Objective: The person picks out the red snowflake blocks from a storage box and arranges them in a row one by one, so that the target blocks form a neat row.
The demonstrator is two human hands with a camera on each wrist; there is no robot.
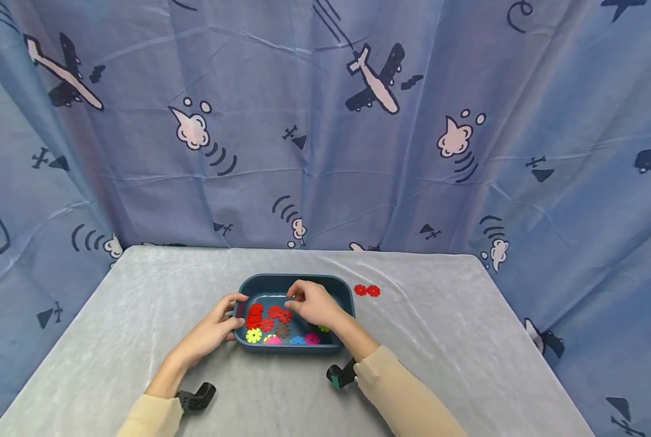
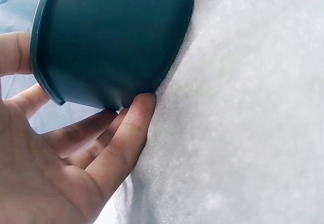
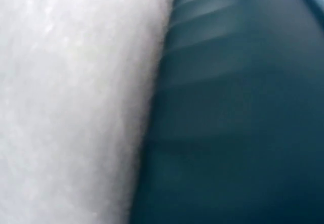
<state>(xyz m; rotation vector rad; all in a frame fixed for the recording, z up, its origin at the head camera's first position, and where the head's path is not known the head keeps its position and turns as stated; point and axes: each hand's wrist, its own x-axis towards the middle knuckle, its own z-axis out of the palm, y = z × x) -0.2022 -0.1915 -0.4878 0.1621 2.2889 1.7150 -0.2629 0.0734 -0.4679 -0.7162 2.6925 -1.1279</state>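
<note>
A dark teal plastic tray (image 1: 293, 349) holds several toothed plastic discs: a red cluster (image 1: 254, 317), more red discs (image 1: 275, 311), a brown one (image 1: 283, 330), a yellow one (image 1: 253, 335), a blue one (image 1: 298, 340) and magenta ones (image 1: 311, 338). My left hand (image 1: 211, 331) grips the tray's left end, thumb at the rim; in the left wrist view its fingers (image 2: 132, 118) press the outer wall (image 2: 116, 42). Over the tray's right half hovers my right hand (image 1: 316, 305), fingers bent; whether anything is between its fingertips is unclear. It is out of the right wrist view.
Two red discs (image 1: 367, 291), side by side and seemingly joined, lie on the white cloth-covered table (image 1: 440, 328) just right of the tray. Behind the table hangs a blue curtain (image 1: 314, 152) printed with airplanes. The right wrist view shows the tray's outer wall (image 3: 217, 107) close up.
</note>
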